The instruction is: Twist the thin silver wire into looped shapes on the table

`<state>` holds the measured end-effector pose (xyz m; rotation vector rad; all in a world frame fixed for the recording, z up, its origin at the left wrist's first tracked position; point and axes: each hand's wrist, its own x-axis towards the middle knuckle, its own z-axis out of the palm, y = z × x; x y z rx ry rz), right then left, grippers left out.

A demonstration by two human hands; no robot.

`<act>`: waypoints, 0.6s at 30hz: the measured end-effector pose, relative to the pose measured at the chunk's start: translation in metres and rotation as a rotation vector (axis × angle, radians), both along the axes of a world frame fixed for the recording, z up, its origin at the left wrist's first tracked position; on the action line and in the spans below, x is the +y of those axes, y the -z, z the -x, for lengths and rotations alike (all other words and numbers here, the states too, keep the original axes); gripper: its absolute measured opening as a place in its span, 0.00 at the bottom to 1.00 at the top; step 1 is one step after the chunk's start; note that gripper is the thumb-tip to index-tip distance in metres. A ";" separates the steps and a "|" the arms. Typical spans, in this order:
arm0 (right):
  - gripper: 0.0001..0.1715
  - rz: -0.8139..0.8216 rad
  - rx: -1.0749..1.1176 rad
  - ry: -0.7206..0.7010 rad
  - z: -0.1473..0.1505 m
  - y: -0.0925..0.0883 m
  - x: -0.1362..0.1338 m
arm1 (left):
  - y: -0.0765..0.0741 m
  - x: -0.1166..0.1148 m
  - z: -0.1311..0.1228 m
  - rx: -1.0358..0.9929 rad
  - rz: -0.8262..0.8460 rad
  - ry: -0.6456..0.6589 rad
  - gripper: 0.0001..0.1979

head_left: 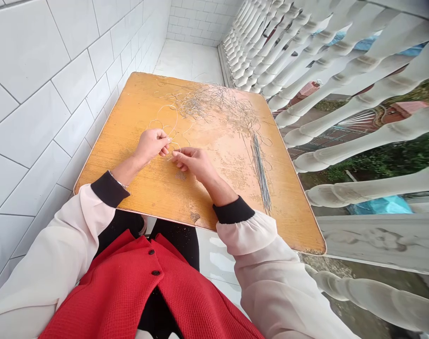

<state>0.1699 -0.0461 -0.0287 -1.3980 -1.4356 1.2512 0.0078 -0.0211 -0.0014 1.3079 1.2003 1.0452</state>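
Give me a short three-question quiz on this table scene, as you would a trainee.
1. Where does the bundle of straight wires lie?
A) on the person's lap
B) on the table, on the side by the balustrade
C) on the floor
2. True or false: the left hand and the right hand both pinch a thin wire.
3. Fill in: the tangled wire pile lies toward the table's ___ end, away from the person.
Key: 1 B; 2 true; 3 far.
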 end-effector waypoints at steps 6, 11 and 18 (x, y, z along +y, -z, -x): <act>0.20 -0.205 -0.017 0.026 -0.006 -0.004 0.002 | -0.006 -0.002 0.001 0.116 0.039 0.183 0.15; 0.17 -0.179 0.062 0.130 -0.002 -0.002 0.003 | -0.002 -0.001 0.002 0.110 0.004 0.206 0.12; 0.17 -0.183 0.115 0.204 -0.009 -0.009 0.005 | 0.019 -0.005 0.001 0.297 -0.330 0.380 0.04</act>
